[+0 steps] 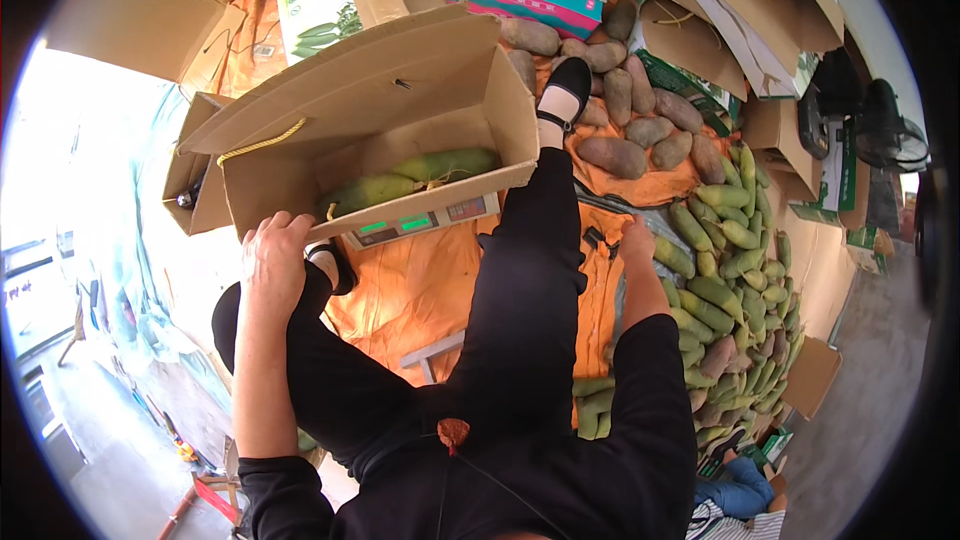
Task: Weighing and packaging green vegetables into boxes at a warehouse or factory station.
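Note:
An open cardboard box (350, 120) sits tilted on a digital scale (430, 223) with lit green displays. Inside it lie green radishes (450, 165), end to end. My left hand (275, 255) is closed over the near left corner of the box's rim. To the right, my right hand (637, 240) is beside a green radish (672, 255) at the edge of a big pile. Its fingers look curled together, and whatever they may hold is hidden from this view.
Reddish-brown root vegetables (615, 155) lie beyond my foot on an orange sheet (410, 280). A printed carton (320, 5) and a blue-pink box (520, 0) stand at the back. More cartons (690, 30) lean at the far right. A person in jeans (740, 490) is at the lower right.

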A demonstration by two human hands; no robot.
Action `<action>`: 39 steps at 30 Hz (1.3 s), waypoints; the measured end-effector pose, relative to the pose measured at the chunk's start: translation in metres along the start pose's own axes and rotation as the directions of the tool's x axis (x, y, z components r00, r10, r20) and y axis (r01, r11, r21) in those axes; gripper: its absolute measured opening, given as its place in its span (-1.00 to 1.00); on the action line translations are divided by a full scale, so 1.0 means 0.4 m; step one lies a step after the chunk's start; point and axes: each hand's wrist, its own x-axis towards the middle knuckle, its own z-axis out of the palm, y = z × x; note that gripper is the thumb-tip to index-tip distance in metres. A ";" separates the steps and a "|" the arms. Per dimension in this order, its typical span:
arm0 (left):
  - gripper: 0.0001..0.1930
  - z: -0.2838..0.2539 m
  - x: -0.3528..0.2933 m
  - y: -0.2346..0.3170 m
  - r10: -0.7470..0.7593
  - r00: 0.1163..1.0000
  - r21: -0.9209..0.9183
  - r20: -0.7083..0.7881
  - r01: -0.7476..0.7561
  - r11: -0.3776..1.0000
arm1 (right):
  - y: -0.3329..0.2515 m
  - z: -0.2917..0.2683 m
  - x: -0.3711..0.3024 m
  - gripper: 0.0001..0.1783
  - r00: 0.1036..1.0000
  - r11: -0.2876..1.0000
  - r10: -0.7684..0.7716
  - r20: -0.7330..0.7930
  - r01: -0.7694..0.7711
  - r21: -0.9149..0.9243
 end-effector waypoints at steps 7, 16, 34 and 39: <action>-0.83 -0.001 0.002 -0.005 -0.003 1.000 -0.032 0.029 0.004 0.999 | 0.019 0.018 0.047 -0.86 0.998 1.000 -0.017 -0.064 0.017 0.004; -0.78 0.005 0.001 -0.014 0.001 0.999 -0.026 0.034 0.000 1.000 | 0.062 0.074 0.065 -0.85 0.989 0.986 -0.061 -0.135 0.081 0.149; -0.66 -0.007 -0.011 -0.007 0.039 0.999 0.001 -0.023 -0.039 0.999 | 0.223 -0.018 -0.071 -0.70 0.744 0.054 0.648 -0.162 0.167 0.984; -0.69 0.001 -0.019 -0.017 0.043 0.997 -0.023 -0.061 -0.045 0.999 | 0.209 -0.207 -0.190 -0.71 0.737 -0.175 0.654 -0.171 0.367 0.914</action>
